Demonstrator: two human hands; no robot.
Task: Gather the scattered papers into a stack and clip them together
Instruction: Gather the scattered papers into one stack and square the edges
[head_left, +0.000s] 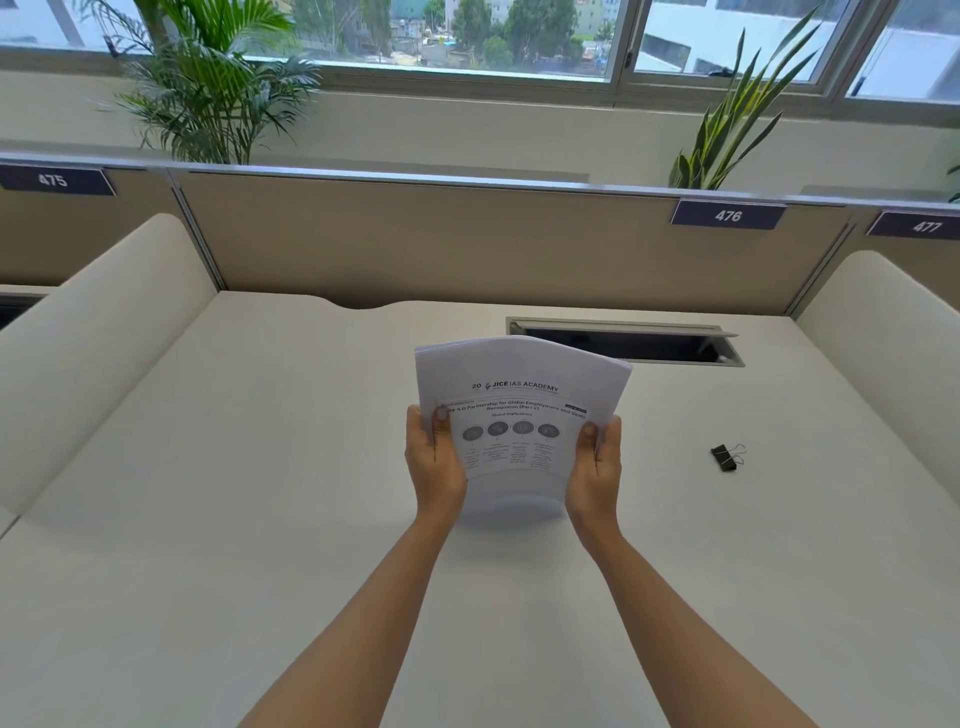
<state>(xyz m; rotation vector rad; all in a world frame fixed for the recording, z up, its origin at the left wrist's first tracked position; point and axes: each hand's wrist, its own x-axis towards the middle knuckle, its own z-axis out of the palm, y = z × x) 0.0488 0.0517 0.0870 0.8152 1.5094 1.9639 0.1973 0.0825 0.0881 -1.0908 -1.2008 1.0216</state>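
Observation:
A stack of white printed papers (519, 400) stands nearly upright above the middle of the white desk (260, 519), its top sheet showing a heading and round icons. My left hand (434, 462) grips the stack's left edge and my right hand (595, 467) grips its right edge, thumbs on the front. The stack bows slightly and its lower edge sits at or just above the desk; I cannot tell whether it touches. A black binder clip (725, 457) with silver wire handles lies on the desk to the right, well apart from my right hand.
An open cable slot (623, 343) is cut into the desk behind the papers. Beige partitions (441, 244) with number plates close the back, and white side dividers (93, 338) flank the desk. Potted plants stand behind the partition by the windows.

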